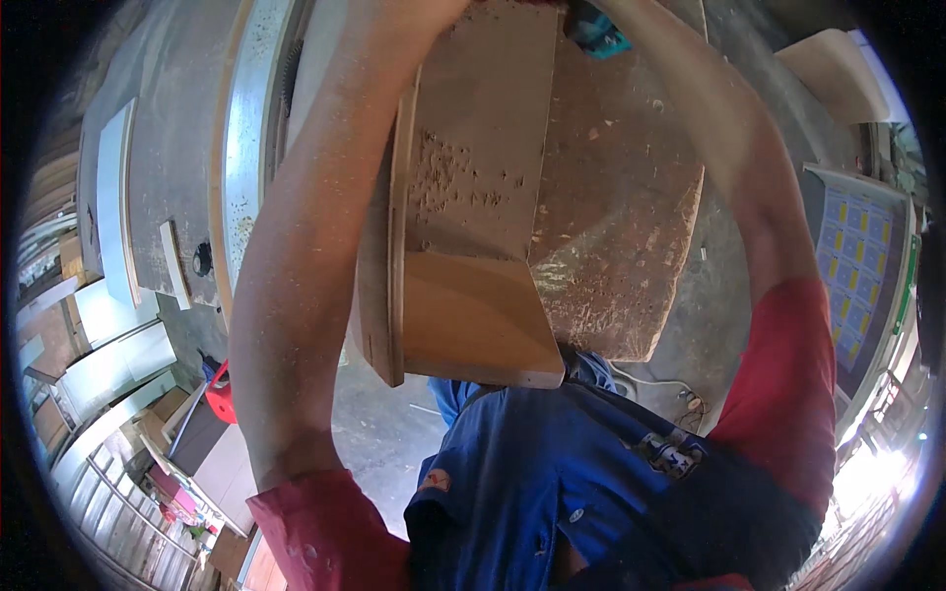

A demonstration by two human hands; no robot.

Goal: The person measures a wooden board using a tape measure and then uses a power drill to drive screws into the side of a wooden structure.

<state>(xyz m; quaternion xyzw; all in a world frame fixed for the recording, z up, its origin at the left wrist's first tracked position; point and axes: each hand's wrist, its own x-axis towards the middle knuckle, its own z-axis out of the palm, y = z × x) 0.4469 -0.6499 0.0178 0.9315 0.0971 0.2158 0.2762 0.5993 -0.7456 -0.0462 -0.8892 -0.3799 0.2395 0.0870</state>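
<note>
Both my hands lie beyond the upper edge of the picture, so what they hold or touch is hidden. My left forearm [305, 227], dusted with fine specks, reaches up over the left side of a wooden box-like piece [483, 320]. That piece has a brown end panel near my body, an upright side board [396, 266] and a long inner panel [493, 108] strewn with wood chips. My right forearm [724, 128] curves up along the right of the workbench [621, 197]. Near it, at the top, part of a teal tool [599, 37] shows; its kind is unclear.
A metal-faced rail [254, 128] runs along the left on a grey board surface. A small wooden strip [175, 264] lies there. Stacked white panels [118, 335] and a red object [221, 396] stand lower left. A cable [660, 382] lies on the floor by the bench.
</note>
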